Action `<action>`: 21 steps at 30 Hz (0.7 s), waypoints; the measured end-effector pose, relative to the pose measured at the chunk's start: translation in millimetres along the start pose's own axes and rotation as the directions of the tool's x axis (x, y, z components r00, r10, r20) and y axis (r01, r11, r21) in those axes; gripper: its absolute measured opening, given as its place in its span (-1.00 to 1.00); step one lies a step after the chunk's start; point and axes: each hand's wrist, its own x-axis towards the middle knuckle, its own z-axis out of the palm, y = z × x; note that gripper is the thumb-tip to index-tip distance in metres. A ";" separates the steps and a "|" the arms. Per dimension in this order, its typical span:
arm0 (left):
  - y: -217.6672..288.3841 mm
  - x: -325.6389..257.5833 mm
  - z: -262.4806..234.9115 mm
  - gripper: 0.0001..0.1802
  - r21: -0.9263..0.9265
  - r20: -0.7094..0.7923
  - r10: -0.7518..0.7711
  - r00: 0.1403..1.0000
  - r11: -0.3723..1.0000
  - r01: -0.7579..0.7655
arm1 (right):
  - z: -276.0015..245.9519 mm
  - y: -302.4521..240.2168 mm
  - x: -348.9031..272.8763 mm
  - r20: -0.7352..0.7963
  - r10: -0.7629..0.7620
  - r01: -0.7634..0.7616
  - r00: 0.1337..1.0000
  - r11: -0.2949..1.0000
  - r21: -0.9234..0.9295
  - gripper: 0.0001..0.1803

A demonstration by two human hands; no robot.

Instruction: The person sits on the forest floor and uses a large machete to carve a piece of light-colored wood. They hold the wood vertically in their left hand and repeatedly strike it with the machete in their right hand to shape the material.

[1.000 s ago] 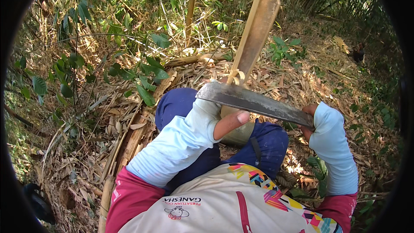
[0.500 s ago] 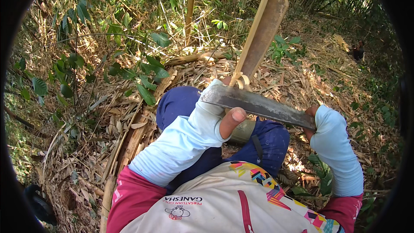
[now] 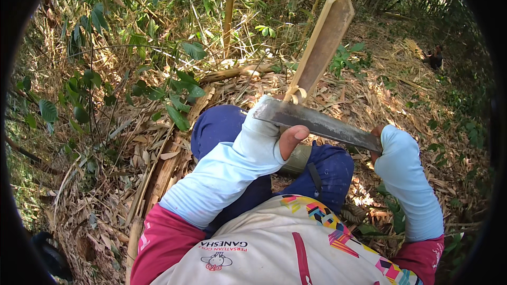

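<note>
I'm looking down on the person's lap. The left hand (image 3: pixel 282 134), in a pale blue sleeve, presses against the dull end of a long machete blade (image 3: pixel 317 124), thumb showing beneath it. The right hand (image 3: pixel 381 138) grips the handle end at the blade's other side. The blade lies crosswise against a split bamboo slat (image 3: pixel 321 47) standing tilted up between the knees in blue trousers (image 3: pixel 219 126). Dry leaves (image 3: pixel 105 200) cover the ground.

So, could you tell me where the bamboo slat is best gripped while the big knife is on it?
Probably low on the bamboo slat, below the blade, coming from the left: the left hand already sits there. The slat leans up and away, its cut top free, and the right hand has the knife's handle end.
</note>
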 end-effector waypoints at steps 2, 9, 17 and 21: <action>2.6 0.1 2.4 -0.66 -0.028 -0.018 -0.046 0.999 0.999 0.046 | -5.8 -4.5 6.3 0.054 0.043 -0.040 0.998 0.997 -0.063 -0.58; -3.8 2.8 18.1 -0.77 -0.122 -0.161 -0.054 0.985 0.992 0.034 | -1.7 -5.2 -1.4 -0.123 -0.033 0.028 0.992 0.999 -0.042 -0.62; -3.8 5.1 24.0 -0.73 -0.133 -0.178 -0.092 0.980 0.989 0.069 | 6.1 -2.5 60.1 0.445 0.624 -0.457 0.643 0.778 -0.430 -0.68; -5.6 5.7 25.4 -0.71 -0.137 -0.175 -0.105 0.979 0.987 0.082 | 10.4 3.6 50.7 0.414 0.525 -0.365 0.744 0.837 -0.407 -0.66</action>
